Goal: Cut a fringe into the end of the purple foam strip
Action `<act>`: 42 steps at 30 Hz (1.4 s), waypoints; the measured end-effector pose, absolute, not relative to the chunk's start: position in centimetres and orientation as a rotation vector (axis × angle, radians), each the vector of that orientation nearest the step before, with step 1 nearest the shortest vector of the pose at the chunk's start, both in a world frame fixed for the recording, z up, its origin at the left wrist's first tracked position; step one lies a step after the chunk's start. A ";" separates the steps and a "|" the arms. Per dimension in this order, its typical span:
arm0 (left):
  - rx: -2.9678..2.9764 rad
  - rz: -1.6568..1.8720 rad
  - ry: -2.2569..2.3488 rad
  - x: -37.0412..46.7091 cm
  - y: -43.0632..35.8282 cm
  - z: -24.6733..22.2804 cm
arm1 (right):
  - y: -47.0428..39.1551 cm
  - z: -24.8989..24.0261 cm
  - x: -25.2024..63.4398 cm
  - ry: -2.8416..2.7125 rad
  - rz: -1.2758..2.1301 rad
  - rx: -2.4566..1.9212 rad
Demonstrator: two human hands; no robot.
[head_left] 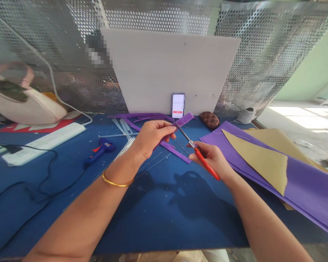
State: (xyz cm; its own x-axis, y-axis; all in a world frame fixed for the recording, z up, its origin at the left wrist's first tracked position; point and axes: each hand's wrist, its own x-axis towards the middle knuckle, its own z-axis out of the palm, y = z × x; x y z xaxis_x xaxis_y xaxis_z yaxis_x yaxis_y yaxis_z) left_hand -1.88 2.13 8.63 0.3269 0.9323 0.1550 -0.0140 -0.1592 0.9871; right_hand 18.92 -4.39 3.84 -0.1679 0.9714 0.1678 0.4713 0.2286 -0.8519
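Note:
Pinched in the fingers of my left hand [157,135] is a purple paper strip [185,118], its free end pointing up and to the right. My right hand [209,157] grips red-handled scissors [207,163], whose blades reach up to the strip beside my left fingertips. A thin wire-like line runs between the two hands; I cannot tell which one holds it. Under the hands, another purple strip [177,153] lies on the blue table [164,222]. More purple strips [150,116] are spread behind my left hand.
To the left are a blue glue gun [101,150] with its cord, clear glue sticks [121,127], a white power strip [43,143] and a white handbag [27,102]. A phone [178,104] leans on a white board [169,65]. Purple sheets [306,174], a checkered pouch [210,119] and thread spool [246,115] are right.

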 end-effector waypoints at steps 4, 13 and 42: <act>1.487 1.090 0.897 -1.8 2.1 8.6 | -4.5 3.9 19.0 -1.773 0.859 -1.331; 1.492 1.094 0.887 -1.7 2.2 8.4 | -4.8 4.3 18.7 -1.825 0.779 -1.342; 1.441 1.081 0.847 -1.7 2.2 8.2 | -4.7 4.4 18.8 -1.759 0.870 -1.365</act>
State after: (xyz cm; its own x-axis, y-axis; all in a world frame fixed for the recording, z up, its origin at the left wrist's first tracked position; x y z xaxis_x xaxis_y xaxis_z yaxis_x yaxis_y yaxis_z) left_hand -1.74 2.22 8.24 0.3296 0.9296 0.1648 -0.0622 -0.1528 0.9863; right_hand 18.83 -4.67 4.37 -0.1668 0.9757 0.1420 0.4792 0.2061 -0.8532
